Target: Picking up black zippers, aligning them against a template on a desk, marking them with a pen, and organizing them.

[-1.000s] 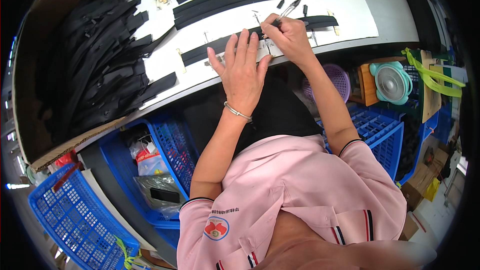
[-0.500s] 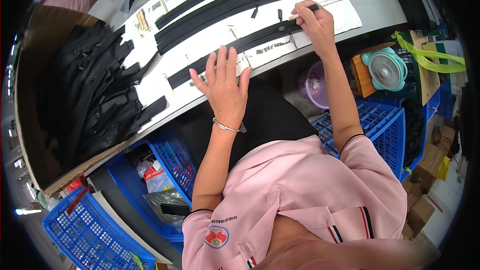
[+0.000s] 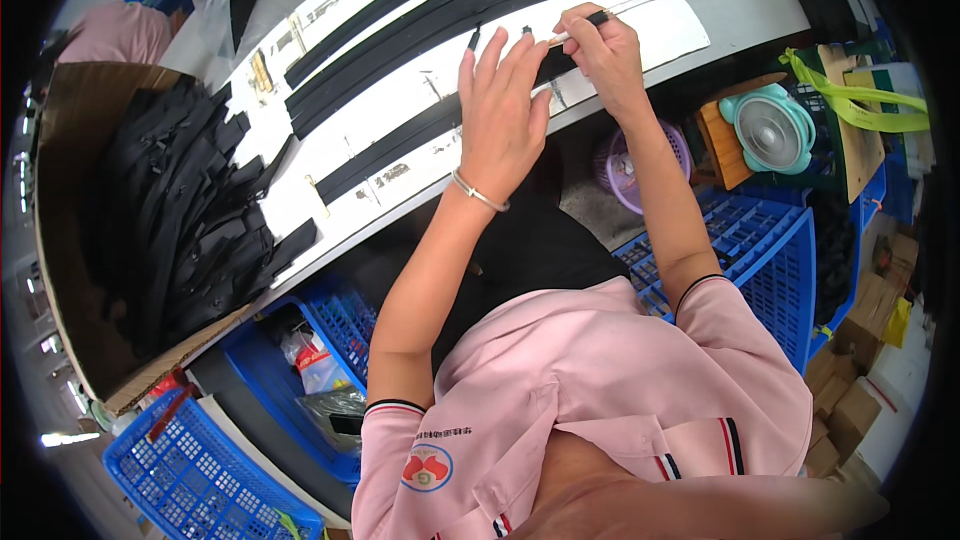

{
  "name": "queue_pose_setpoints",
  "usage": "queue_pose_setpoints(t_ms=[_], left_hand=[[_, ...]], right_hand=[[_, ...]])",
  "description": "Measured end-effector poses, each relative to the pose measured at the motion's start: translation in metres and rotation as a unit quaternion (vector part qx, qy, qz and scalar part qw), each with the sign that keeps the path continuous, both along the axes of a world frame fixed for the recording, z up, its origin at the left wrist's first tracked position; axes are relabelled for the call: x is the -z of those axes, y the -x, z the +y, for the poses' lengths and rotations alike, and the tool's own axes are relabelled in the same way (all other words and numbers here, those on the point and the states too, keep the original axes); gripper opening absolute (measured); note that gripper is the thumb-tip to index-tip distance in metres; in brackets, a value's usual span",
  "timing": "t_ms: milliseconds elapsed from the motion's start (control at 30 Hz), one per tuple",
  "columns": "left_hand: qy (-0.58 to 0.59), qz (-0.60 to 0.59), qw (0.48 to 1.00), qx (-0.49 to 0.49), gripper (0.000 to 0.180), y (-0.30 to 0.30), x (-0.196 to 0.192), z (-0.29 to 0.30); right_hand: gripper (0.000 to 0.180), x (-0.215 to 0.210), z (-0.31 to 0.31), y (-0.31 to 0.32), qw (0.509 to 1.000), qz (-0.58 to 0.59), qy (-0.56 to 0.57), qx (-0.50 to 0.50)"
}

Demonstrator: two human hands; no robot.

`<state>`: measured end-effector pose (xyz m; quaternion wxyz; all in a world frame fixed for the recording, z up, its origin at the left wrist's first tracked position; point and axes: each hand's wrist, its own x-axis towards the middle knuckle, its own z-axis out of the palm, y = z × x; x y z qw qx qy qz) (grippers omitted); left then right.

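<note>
My left hand [image 3: 500, 115] lies flat, fingers spread, pressing on a long black strip [image 3: 390, 150] that runs across a white paper sheet [image 3: 400, 80] on the table. A silver bracelet sits on that wrist. My right hand [image 3: 603, 52] is closed around a silver pen [image 3: 625, 6], its tip end pointing up and right, right beside the strip's end. Two more long black strips [image 3: 420, 35] lie parallel on the sheet farther back.
A cardboard box [image 3: 70, 230] piled with several black strips stands at the left. Blue plastic crates [image 3: 770, 260] sit below the table on the right and lower left [image 3: 190, 470]. A teal round fan [image 3: 768, 130] and a purple basket [image 3: 615, 175] are under the table edge.
The view has swung, and both hands now sit close together at the strip's right end. My left hand has slid right along the strip toward my right hand.
</note>
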<state>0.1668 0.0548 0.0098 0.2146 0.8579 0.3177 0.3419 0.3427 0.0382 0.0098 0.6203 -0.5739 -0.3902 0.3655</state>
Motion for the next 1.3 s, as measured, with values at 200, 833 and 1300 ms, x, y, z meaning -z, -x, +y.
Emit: queue_pose_setpoints(t_ms=[200, 833, 1300], left_hand=[[0.035, 0.051, 0.998, 0.014, 0.05, -0.012, 0.001, 0.014], [-0.056, 0.025, 0.991, -0.122, 0.013, -0.009, 0.009, 0.005], [-0.058, 0.023, 0.991, -0.12, 0.018, -0.006, 0.016, 0.004]], right_hand=[[0.016, 0.005, -0.001, -0.002, 0.999, 0.025, -0.026, 0.009], [0.021, 0.004, 0.0, 0.007, 0.976, -0.216, -0.03, -0.016], [0.019, 0.006, -0.009, 0.001, 0.985, -0.154, -0.061, -0.058]])
